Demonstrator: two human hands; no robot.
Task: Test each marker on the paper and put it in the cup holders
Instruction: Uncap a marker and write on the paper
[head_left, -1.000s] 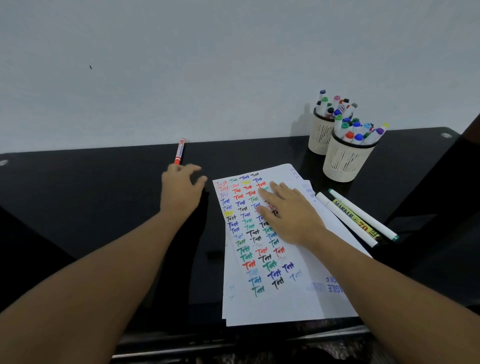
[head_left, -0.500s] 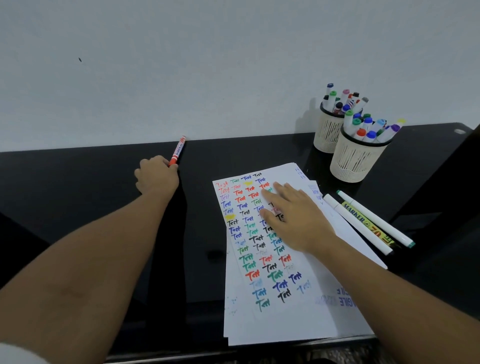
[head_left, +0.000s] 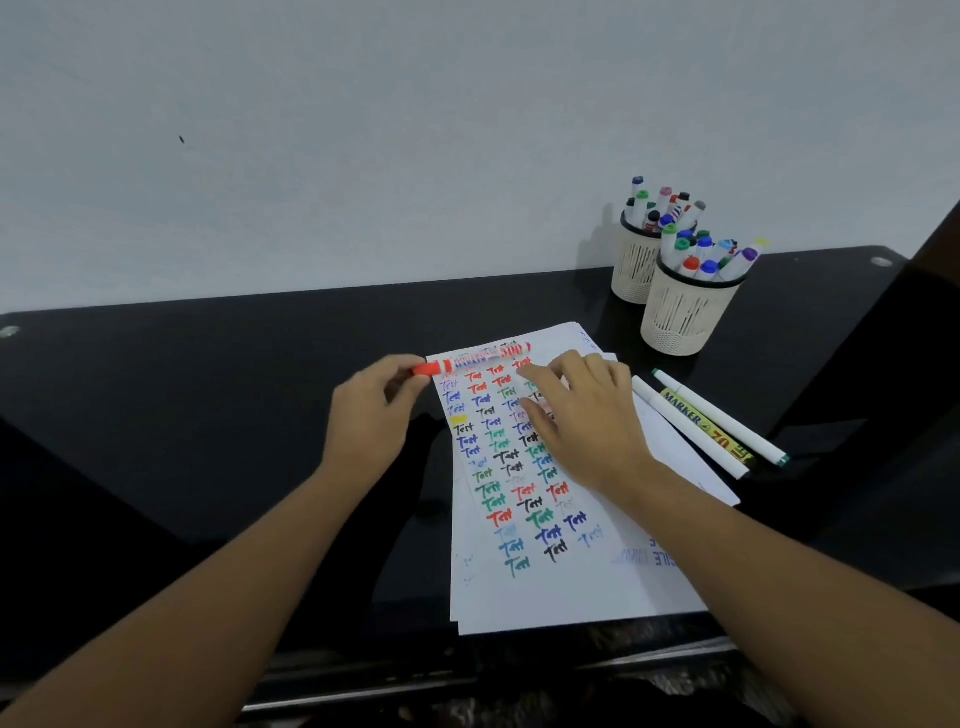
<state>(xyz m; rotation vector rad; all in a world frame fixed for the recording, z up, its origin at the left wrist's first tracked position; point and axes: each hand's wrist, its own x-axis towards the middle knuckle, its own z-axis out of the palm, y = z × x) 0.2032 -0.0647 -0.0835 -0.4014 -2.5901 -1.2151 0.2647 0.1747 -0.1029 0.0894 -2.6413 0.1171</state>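
Observation:
My left hand (head_left: 371, 415) pinches the capped end of a red marker (head_left: 470, 361), holding it level over the top edge of the paper (head_left: 571, 587). The paper is covered with rows of the word "Test" in many colours. My right hand (head_left: 582, 415) rests flat on the sheet with straight fingers, its fingertips just below the marker's barrel. Two cream cup holders (head_left: 675, 317) (head_left: 631, 273) stand at the back right, each filled with several markers.
Three loose markers (head_left: 711, 426) lie side by side on the black table (head_left: 208, 415) to the right of the paper. A pale wall runs behind the table. The table's front edge is just below the paper.
My left hand reached to the red marker near the wall, picked it up and carried it right to the paper's top. My right hand stayed on the sheet.

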